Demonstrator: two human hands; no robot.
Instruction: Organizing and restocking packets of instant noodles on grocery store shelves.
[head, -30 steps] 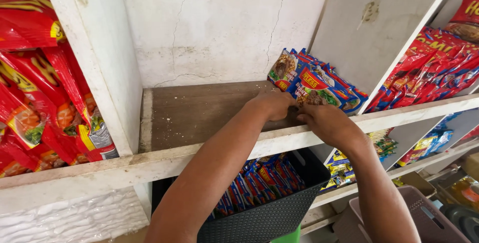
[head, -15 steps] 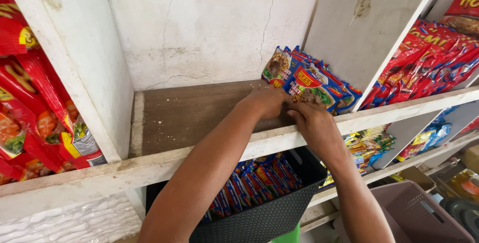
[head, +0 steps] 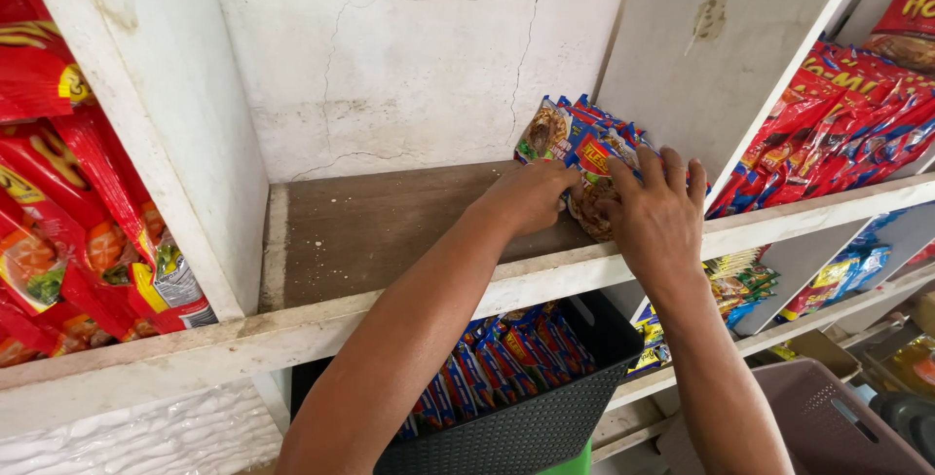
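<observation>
Since a second ago both hands have pushed the packets further right, and the row now stands tighter against the white divider. The left hand is curled with its knuckles up, fingers pressed against the near end of the blue packets — whether it pinches one or only pushes cannot be told. The right hand lies over the front of the same row with fingers spread flat, touching the packets rather than closed round any; its palm covers the lowest one.

The packets stand upright on edge at the right end of the brown shelf, just beside the divider and close to the cracked back wall. The rest of the shelf to the left is bare wood.

Beyond the divider, red packets lean in a slanted row. On the far left, past a white post, red bags hang stacked. Below the shelf, between the two forearms, a dark basket holds more blue packets upright — and a grey crate sits at lower right.
</observation>
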